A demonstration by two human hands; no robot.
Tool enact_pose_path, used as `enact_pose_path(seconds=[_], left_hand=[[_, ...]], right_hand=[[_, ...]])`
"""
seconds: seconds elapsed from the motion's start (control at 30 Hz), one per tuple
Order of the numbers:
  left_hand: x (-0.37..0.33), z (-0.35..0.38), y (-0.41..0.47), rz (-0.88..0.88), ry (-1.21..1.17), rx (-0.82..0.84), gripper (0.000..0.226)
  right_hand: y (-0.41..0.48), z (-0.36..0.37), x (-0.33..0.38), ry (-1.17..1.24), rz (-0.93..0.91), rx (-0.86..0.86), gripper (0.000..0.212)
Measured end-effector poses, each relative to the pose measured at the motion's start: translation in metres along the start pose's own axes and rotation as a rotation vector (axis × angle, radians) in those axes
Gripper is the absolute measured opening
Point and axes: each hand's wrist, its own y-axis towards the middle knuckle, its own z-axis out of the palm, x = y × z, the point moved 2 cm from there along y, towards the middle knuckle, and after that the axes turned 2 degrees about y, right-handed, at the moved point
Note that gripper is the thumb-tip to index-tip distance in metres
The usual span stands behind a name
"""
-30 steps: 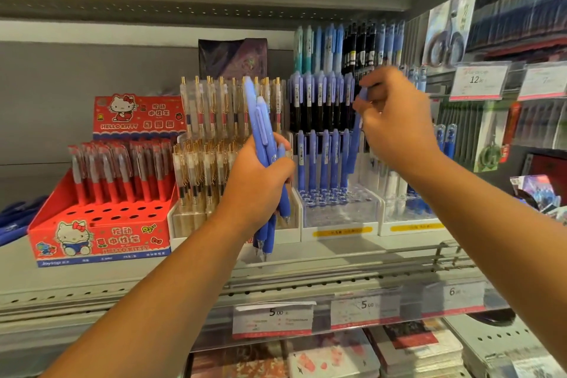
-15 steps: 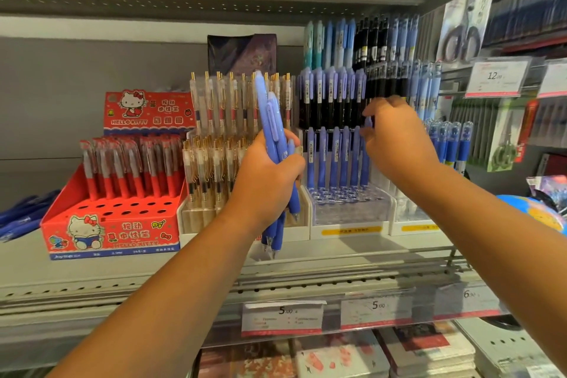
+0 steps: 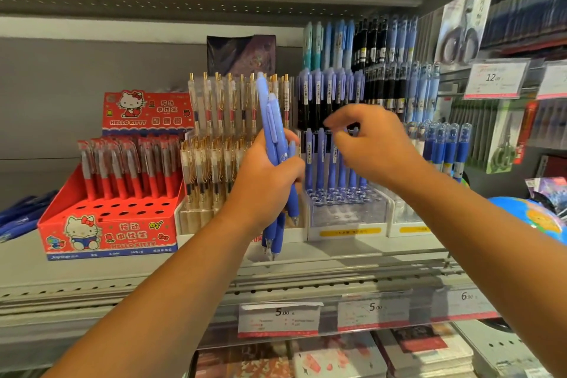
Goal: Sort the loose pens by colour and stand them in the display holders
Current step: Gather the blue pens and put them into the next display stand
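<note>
My left hand (image 3: 266,181) grips a bundle of blue pens (image 3: 273,132) upright in front of the shelf, tips pointing down. My right hand (image 3: 372,144) hovers just right of the bundle with fingers spread and nothing in it. Behind it stands a clear tiered display holder (image 3: 346,212) with a row of blue pens (image 3: 322,159) in its lower tier and several free holes in front. Dark pens with blue caps (image 3: 328,95) fill the tier above.
A red Hello Kitty box (image 3: 107,224) of red pens sits at left. Clear gold-clip pens (image 3: 221,132) stand beside it. More blue pens (image 3: 448,147) stand at right, loose blue pens (image 3: 21,218) lie far left. Price tags (image 3: 279,319) line the shelf edge.
My right hand has let go of the pen it set into the blue row and pulled back toward the bundle, fingers now apart. My left hand has held the bundle still.
</note>
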Motion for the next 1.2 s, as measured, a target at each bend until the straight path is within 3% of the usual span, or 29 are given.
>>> enact_pose_path(seconds=[0.07,0.17,0.4,0.67,0.83,0.93,1.03,1.2], left_hand=[[0.0,0.0,0.0,0.016,0.003,-0.008,0.024],[0.0,-0.001,-0.001,0.039,0.0,-0.054,0.025],[0.001,-0.001,-0.002,0.016,0.033,-0.048,0.029],[0.001,0.001,-0.002,-0.019,-0.042,0.001,0.02],[0.001,0.0,-0.001,0.011,-0.065,-0.082,0.021],[0.004,-0.002,0.002,-0.014,-0.103,-0.137,0.008],[0.004,-0.003,0.004,-0.025,-0.105,-0.183,0.01],[0.002,0.0,0.004,0.004,-0.119,-0.188,0.025]], right_hand=[[-0.005,0.005,0.016,0.403,0.036,0.137,0.015],[-0.013,0.012,0.028,0.602,0.057,0.266,0.013],[-0.018,0.024,0.02,0.637,0.181,0.239,0.009],[-0.022,0.024,0.016,0.656,0.146,0.293,0.012],[-0.022,0.022,0.013,0.785,0.138,0.214,0.01],[-0.015,0.016,0.009,0.929,0.18,0.099,0.011],[-0.008,0.004,0.006,1.043,0.204,-0.031,0.004],[0.003,-0.006,-0.006,0.773,0.099,-0.245,0.017]])
